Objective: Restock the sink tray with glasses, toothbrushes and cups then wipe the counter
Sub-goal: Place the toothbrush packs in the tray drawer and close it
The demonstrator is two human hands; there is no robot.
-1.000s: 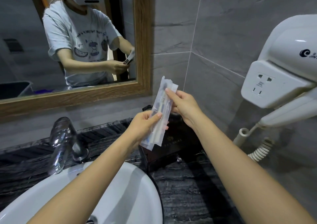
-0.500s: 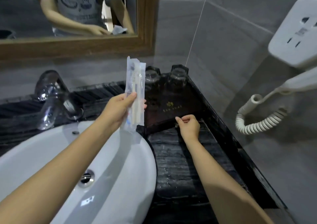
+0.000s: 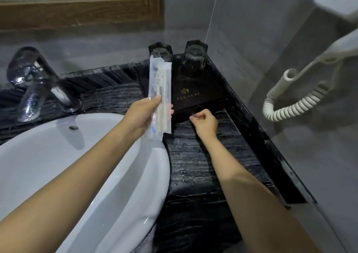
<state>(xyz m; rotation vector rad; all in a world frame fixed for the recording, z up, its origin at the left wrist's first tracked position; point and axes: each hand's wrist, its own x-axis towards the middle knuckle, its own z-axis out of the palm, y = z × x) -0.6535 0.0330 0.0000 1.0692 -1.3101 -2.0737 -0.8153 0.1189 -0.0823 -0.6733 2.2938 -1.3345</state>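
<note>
My left hand [image 3: 142, 116] holds clear plastic toothbrush packets [image 3: 159, 90] upright, just left of the dark tray box [image 3: 199, 90]. Two glasses stand upside down on the back of the box: one [image 3: 160, 51] partly behind the packets, the other [image 3: 195, 56] to its right. My right hand [image 3: 205, 124] has its fingers pinched on the small metal knob [image 3: 193, 115] on the box's front face. The box sits in the back right corner of the black counter [image 3: 203, 167].
A white basin [image 3: 58, 167] fills the lower left, with a chrome tap [image 3: 34, 84] behind it. A wood-framed mirror [image 3: 81, 10] hangs above. A wall hair dryer with a coiled white cord [image 3: 290, 97] is on the right wall.
My right hand let go of the packets and dropped to the knob on the box front. My left hand keeps the packets. The view tilted down toward the counter.
</note>
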